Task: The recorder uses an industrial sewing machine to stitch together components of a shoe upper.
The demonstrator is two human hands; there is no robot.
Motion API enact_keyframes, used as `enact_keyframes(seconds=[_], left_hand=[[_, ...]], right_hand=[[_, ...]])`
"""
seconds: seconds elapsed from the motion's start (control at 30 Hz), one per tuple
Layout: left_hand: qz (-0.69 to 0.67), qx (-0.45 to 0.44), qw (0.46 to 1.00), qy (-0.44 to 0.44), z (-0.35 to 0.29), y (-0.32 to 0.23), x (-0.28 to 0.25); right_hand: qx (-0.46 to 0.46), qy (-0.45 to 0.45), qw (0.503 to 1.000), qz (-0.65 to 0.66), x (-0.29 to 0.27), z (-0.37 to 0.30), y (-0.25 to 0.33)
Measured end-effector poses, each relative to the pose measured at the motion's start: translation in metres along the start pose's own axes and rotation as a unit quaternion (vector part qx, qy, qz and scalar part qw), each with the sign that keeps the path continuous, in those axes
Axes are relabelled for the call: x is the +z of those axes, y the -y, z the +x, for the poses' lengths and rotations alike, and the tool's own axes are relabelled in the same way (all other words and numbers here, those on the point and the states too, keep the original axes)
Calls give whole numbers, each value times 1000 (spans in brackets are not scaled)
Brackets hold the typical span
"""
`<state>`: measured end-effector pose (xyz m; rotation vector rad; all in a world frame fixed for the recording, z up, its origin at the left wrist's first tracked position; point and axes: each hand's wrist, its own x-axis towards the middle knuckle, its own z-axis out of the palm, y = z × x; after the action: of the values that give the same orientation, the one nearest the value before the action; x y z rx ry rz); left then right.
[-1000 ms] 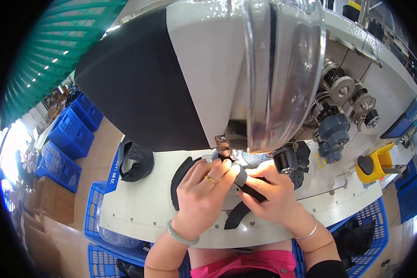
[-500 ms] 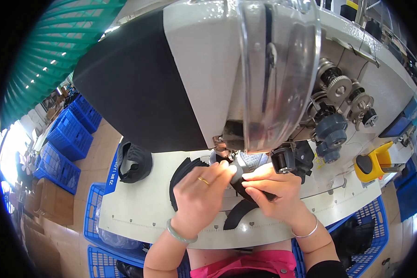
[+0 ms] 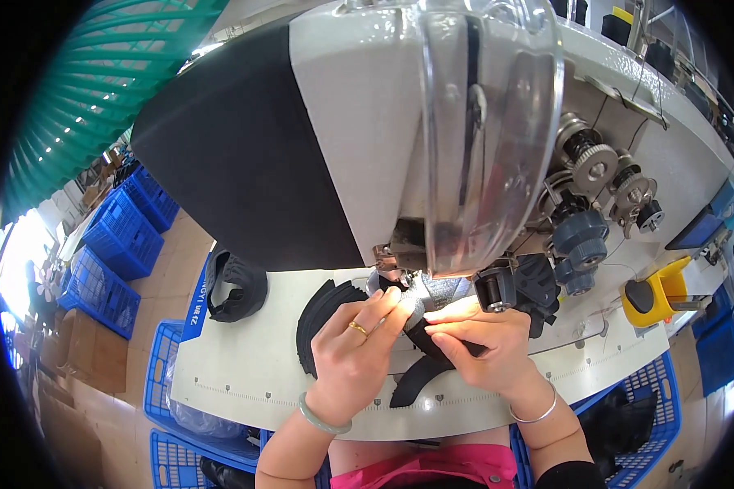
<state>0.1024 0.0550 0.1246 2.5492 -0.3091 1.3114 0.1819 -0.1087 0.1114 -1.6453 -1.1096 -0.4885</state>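
Just in front of the sewing machine's needle area [image 3: 398, 275], both of my hands grip a black-and-grey fabric piece [image 3: 418, 336]. My left hand [image 3: 352, 350] is closed, its fingertips pinching the piece's left edge close to the presser foot. On the other side my right hand [image 3: 491, 346] pinches the black part between thumb and fingers. A silvery grey part of the piece shows between and beyond the fingertips; the rest is hidden under the hands and machine. A curved black strip [image 3: 420, 381] lies below the hands on the white table [image 3: 245, 359].
The machine head [image 3: 342, 122] hangs over the work. Left of my left hand lies a stack of black curved pieces [image 3: 322, 322], with a dark shoe upper [image 3: 236, 287] farther left. A yellow holder [image 3: 669, 287] stands right. Blue crates [image 3: 161, 387] flank the table.
My left hand has shifted slightly down and closer over the fabric piece, and more of its silvery grey part shows. My right hand keeps its pinch almost in the same place.
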Motion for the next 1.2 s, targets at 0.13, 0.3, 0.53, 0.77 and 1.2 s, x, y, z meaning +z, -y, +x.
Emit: enact_keyframes(seconds=[0.13, 0.3, 0.53, 0.77, 1.2], left_hand=[[11, 14, 1000, 1, 1, -2, 0], [18, 15, 1000, 8, 3, -2, -1], [10, -2, 1000, 19, -1, -2, 1], [38, 53, 998, -20, 2, 3, 4], [-121, -119, 985, -33, -1, 7, 8]], right_hand=[[5, -9, 1000, 8, 1, 1, 1], [10, -15, 1000, 18, 2, 0, 2], [55, -15, 997, 51, 1, -1, 4], [15, -56, 997, -46, 2, -10, 2], [71, 130, 938, -314, -3, -15, 19]])
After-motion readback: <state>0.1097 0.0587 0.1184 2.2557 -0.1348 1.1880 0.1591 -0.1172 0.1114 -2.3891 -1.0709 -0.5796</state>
